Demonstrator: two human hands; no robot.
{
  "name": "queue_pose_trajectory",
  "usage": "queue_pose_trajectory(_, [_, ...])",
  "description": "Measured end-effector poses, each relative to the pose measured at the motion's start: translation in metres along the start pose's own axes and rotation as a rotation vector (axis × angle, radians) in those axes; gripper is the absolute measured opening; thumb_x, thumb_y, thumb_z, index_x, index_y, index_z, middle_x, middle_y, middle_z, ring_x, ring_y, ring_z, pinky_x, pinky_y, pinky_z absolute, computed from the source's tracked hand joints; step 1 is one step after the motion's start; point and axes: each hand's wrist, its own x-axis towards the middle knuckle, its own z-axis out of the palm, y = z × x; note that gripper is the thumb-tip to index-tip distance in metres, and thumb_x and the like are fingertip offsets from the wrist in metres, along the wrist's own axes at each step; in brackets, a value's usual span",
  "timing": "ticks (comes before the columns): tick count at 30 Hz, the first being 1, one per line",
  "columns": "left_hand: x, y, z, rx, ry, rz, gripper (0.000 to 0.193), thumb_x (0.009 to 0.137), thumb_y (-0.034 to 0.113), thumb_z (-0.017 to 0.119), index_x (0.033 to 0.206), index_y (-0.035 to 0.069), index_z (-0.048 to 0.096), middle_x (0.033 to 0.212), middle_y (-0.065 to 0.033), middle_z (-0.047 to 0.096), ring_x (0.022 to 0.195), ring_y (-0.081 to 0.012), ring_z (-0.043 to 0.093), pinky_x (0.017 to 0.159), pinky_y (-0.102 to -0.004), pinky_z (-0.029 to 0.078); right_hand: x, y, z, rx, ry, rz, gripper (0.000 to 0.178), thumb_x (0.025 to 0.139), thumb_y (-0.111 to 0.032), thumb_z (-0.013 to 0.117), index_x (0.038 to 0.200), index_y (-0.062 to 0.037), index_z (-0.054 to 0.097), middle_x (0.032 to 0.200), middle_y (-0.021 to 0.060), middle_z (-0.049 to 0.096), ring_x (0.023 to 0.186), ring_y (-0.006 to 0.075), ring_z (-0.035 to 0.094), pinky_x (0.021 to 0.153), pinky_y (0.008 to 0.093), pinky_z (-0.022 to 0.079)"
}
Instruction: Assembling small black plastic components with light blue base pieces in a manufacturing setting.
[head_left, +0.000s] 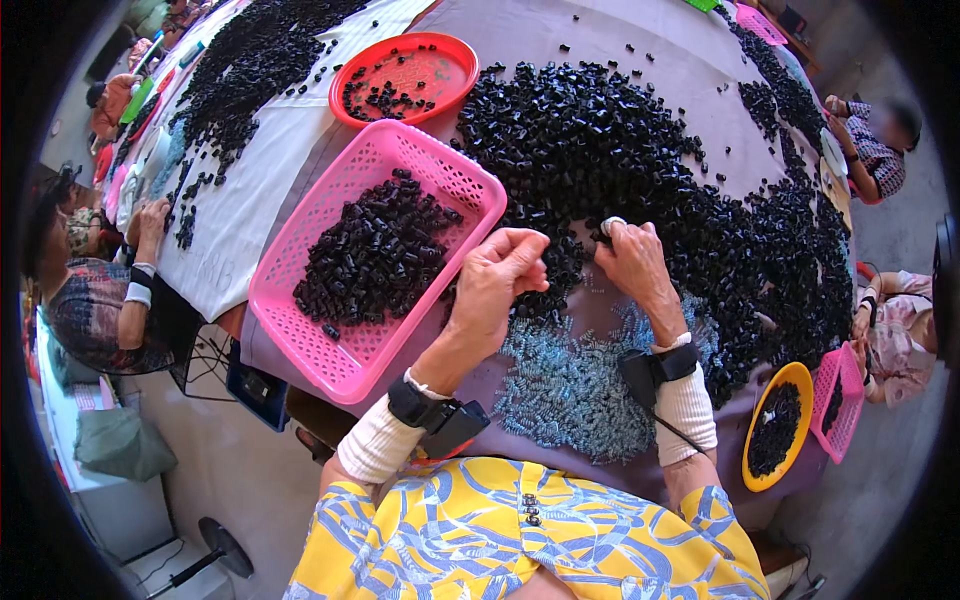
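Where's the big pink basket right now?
In the head view, the big pink basket sits left of centre, just left of the person's left hand, with the red tray by its far end.

Bright, soft light; clear middle, bent and darkened rim.
Around the pink basket [430, 163], the light falls evenly, its source hard to tell. The white cloth [225, 260] to its left looks nearly washed out; the black pieces [590, 130] to its right carry small glints. The floor [235, 465] below it lies duller. Far from the basket the worktop [690, 82] curves, people [95, 315] soften, and a blurred patch [890, 122] covers one person's head.
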Motion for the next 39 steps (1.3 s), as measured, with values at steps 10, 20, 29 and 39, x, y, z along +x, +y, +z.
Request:
queue_pose_trajectory(10, [0.011,-0.016,0.020,0.093,-0.091,0.012,0.026,0.086,0.011,0.062,0.110,0.001,0.058,0.091,-0.0061,0.065,0.078,-0.0117,0.062,0.071,-0.0254,0.053,-0.009,-0.037,-0.044,0.779,0.032,0.102,0.021,0.079,-0.015,0.065,0.091,0.0007,0.058,0.077,0.0145,0.061,0.065,0.0282,0.060,0.055,0.0335,0.047])
queue_pose_trajectory(20, [0.014,-0.015,0.016,0.104,-0.066,0.059,0.019,0.086,0.008,0.062,0.102,-0.002,0.060,0.088,-0.0088,0.065,0.076,-0.0143,0.064,0.070,-0.0274,0.055,-0.008,-0.033,-0.046,0.682,0.041,0.046,0.017,0.076,-0.014,0.068,0.084,-0.0014,0.059,0.072,0.0130,0.060,0.064,0.0286,0.058,0.057,0.0374,0.044])
queue_pose_trajectory(29, [0.013,-0.016,0.001,0.103,-0.075,0.075,0.018,0.085,0.008,0.063,0.101,0.000,0.056,0.089,-0.0106,0.066,0.073,-0.0153,0.065,0.066,-0.0286,0.056,-0.035,-0.012,-0.026,0.122,-0.143,-0.136,0.013,0.072,-0.011,0.068,0.076,-0.0051,0.057,0.074,0.0097,0.058,0.076,0.0264,0.058,0.072,0.0386,0.041])
queue_pose_trajectory(39, [0.007,-0.016,0.002,0.178,-0.151,0.049,0.021,0.085,0.008,0.063,0.104,0.000,0.059,0.086,-0.0060,0.065,0.072,-0.0113,0.063,0.065,-0.0245,0.053,-0.040,-0.012,-0.024,0.175,-0.062,-0.170,0.013,0.070,-0.012,0.067,0.072,-0.0058,0.055,0.071,0.0095,0.057,0.074,0.0275,0.056,0.072,0.0382,0.040])
